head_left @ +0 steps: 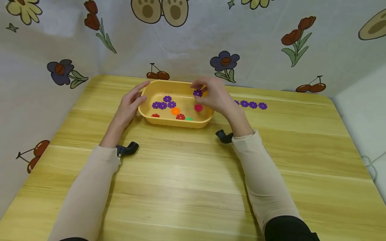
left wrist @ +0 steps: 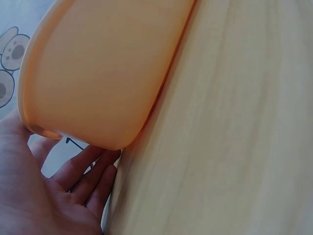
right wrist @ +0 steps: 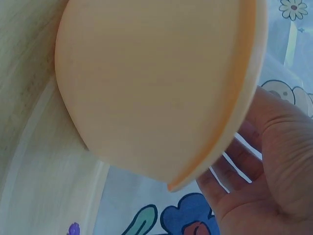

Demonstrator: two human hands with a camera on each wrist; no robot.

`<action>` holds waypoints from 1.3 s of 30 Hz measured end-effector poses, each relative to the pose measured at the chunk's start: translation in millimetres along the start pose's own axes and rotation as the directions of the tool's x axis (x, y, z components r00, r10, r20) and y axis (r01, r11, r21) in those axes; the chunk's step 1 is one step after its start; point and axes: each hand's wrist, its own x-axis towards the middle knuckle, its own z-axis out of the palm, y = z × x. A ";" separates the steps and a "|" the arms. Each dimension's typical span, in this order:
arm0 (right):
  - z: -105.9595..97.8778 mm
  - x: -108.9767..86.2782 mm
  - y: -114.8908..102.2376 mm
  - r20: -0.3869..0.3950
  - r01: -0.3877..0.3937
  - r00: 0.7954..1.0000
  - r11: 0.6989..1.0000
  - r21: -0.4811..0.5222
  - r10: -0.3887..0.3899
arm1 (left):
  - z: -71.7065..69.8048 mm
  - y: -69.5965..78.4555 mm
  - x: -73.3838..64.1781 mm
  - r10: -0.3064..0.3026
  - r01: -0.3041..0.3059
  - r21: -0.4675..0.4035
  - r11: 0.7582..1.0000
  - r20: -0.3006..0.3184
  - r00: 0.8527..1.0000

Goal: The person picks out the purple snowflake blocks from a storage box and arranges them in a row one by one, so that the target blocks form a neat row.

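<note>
While our left hand (head_left: 128, 103) grips one tray (head_left: 175, 123), our right hand (head_left: 214, 95) pinches one purple disc (head_left: 197, 93). Four matching discs (head_left: 171, 104) lie inside, apparently four outside.

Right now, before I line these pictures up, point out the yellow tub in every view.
Head: the tub sits just above and left of centre, its open top showing.
Left wrist: its outer side fills the upper left, looking more orange.
Right wrist: its outer side fills the upper middle, again more orange.
Shared landmark: the wooden table, below the tub in head, right in left wrist, left in right wrist.
</note>
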 end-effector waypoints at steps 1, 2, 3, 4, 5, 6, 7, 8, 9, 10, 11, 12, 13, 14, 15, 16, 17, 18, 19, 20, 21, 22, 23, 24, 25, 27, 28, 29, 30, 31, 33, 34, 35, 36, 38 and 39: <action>-1.3 -0.3 -0.1 -0.007 0.000 1.000 1.000 0.002 0.000 | -0.4 -0.3 0.1 0.001 -0.001 0.001 1.000 -0.001 1.000; -2.8 -0.6 0.5 -0.016 -0.003 1.000 1.000 0.005 0.003 | -0.6 -0.2 0.0 0.004 -0.004 -0.001 1.000 -0.001 1.000; -4.8 -1.2 1.0 -0.025 -0.008 1.000 1.000 0.010 0.008 | -0.8 0.0 -0.2 0.006 -0.006 -0.003 1.000 -0.001 1.000; -6.9 -1.7 2.0 -0.039 -0.012 0.999 1.000 0.013 0.012 | -0.8 0.0 -0.2 0.009 -0.009 -0.004 1.000 -0.001 1.000; -9.1 -2.7 2.9 -0.051 -0.014 0.999 1.000 0.019 0.015 | -0.9 0.1 -0.2 0.012 -0.012 -0.009 1.000 0.000 1.000; -11.2 -3.5 4.4 -0.060 -0.018 0.998 1.000 0.022 0.019 | -0.8 0.2 -0.2 0.014 -0.014 -0.014 1.000 0.001 1.000; -13.1 -4.4 6.4 -0.068 -0.018 0.997 1.000 0.024 0.020 | -0.8 0.5 -0.5 0.014 -0.014 -0.020 1.000 0.002 1.000; -14.9 -5.6 8.5 -0.074 -0.021 0.997 1.000 0.022 0.023 | -0.8 0.9 -0.7 0.014 -0.014 -0.022 1.000 0.003 1.000; -16.8 -7.2 10.1 -0.078 -0.025 0.997 0.999 0.020 0.026 | -0.8 1.0 -0.7 0.013 -0.013 -0.026 1.000 0.004 1.000; -18.5 -8.8 12.9 -0.081 -0.028 0.996 0.999 0.014 0.029 | -0.6 0.8 -0.5 0.012 -0.012 -0.027 1.000 0.005 1.000; -20.1 -10.7 15.6 -0.080 -0.035 0.996 0.999 0.013 0.036 | -0.4 0.8 -0.5 0.010 -0.010 -0.026 1.000 0.004 1.000; -21.7 -12.8 18.7 -0.079 -0.044 0.996 0.999 0.011 0.045 | -0.3 0.8 -0.5 0.008 -0.008 -0.020 1.000 0.004 1.000; -23.5 -15.2 21.7 -0.077 -0.058 0.995 0.998 0.010 0.058 | -0.3 0.8 -0.5 0.007 -0.007 -0.016 1.000 0.004 1.000; -25.4 -17.7 24.9 -0.075 -0.071 0.995 0.997 0.012 0.072 | -0.3 0.9 -0.4 0.005 -0.005 -0.011 1.000 0.004 1.000; -27.3 -20.2 28.4 -0.076 -0.081 0.994 0.997 0.014 0.082 | -0.4 0.8 -0.3 0.004 -0.004 -0.007 1.000 0.004 1.000; -29.3 -22.7 31.9 -0.075 -0.092 0.993 0.996 0.017 0.093 | -0.5 0.6 -0.1 0.002 -0.002 -0.005 1.000 0.003 1.000; -31.3 -25.1 35.6 -0.075 -0.101 0.992 0.995 0.021 0.103 | -0.7 0.6 -0.1 0.001 -0.001 -0.002 1.000 0.003 1.000; -33.5 -27.5 39.0 -0.079 -0.105 0.991 0.994 0.022 0.107 | -0.8 0.3 0.2 -0.001 0.001 -0.003 1.000 0.003 1.000; -35.7 -29.6 42.4 -0.084 -0.106 0.991 0.994 0.022 0.108 | -0.9 0.2 0.2 -0.003 0.003 -0.003 1.000 0.003 1.000; -37.8 -31.7 45.8 -0.089 -0.106 0.990 0.994 0.024 0.107 | -1.0 0.0 0.3 -0.004 0.004 -0.005 1.000 0.003 1.000; -39.9 -33.8 48.9 -0.094 -0.106 0.990 0.994 0.023 0.108 | -1.0 0.0 0.3 -0.006 0.006 -0.007 1.000 0.003 1.000; -42.1 -36.0 51.9 -0.097 -0.110 0.989 0.994 0.020 0.112 | -1.0 0.0 0.2 -0.006 0.006 -0.009 1.000 0.003 1.000; -44.1 -38.2 55.0 -0.102 -0.113 0.988 0.993 0.019 0.114 | -0.9 0.2 0.0 -0.007 0.007 -0.008 1.000 0.003 1.000; -46.2 -40.3 57.9 -0.108 -0.115 0.987 0.993 0.019 0.117 | -0.8 0.1 0.2 -0.007 0.007 -0.009 1.000 0.003 1.000; -47.9 -42.1 60.6 -0.111 -0.121 0.986 0.992 0.020 0.123 | -1.2 0.3 -0.4 -0.007 0.007 -0.008 1.000 0.003 1.000; -51.3 -46.2 66.1 -0.116 -0.135 0.984 0.991 0.020 0.136 | -1.9 0.3 -1.0 -0.005 0.005 -0.012 1.000 0.002 1.000; -53.2 -48.5 69.0 -0.115 -0.144 0.983 0.989 0.023 0.146 | -2.1 0.0 -1.0 -0.002 0.002 -0.014 1.000 0.000 1.000; -55.0 -51.0 71.9 -0.117 -0.149 0.982 0.989 0.025 0.151 | -2.3 0.0 -1.2 0.000 0.000 -0.015 1.000 0.000 1.000; -56.9 -53.9 75.2 -0.119 -0.158 0.980 0.987 0.023 0.160 | -2.5 -0.3 -1.1 0.003 -0.003 -0.020 1.000 0.000 1.000; -58.9 -57.0 78.8 -0.119 -0.167 0.978 0.986 0.021 0.169 | -2.6 -0.5 -1.2 0.006 -0.006 -0.025 1.000 0.001 1.000; -63.4 -64.2 86.2 -0.120 -0.187 0.975 0.982 0.013 0.187 | -2.6 -0.7 -1.1 0.010 -0.010 -0.026 1.000 0.002 1.000; -65.8 -68.1 89.8 -0.122 -0.198 0.973 0.980 0.008 0.198 | -2.4 -0.6 -1.1 0.012 -0.012 -0.027 1.000 0.003 1.000; -68.2 -72.0 93.3 -0.126 -0.207 0.970 0.978 0.003 0.206 | -2.3 -0.4 -1.1 0.013 -0.013 -0.025 1.000 0.005 1.000; -70.6 -76.4 97.1 -0.126 -0.221 0.968 0.975 0.000 0.219 | -2.1 -0.1 -0.9 0.014 -0.013 -0.024 1.000 0.006 1.000; -75.7 -85.0 103.4 -0.126 -0.244 0.962 0.970 -0.009 0.241 | -1.8 0.7 -0.9 0.012 -0.012 -0.014 1.000 0.007 1.000; -78.2 -89.3 106.1 -0.126 -0.256 0.959 0.967 -0.013 0.252 | -1.9 0.9 -0.7 0.012 -0.012 -0.013 1.000 0.007 1.000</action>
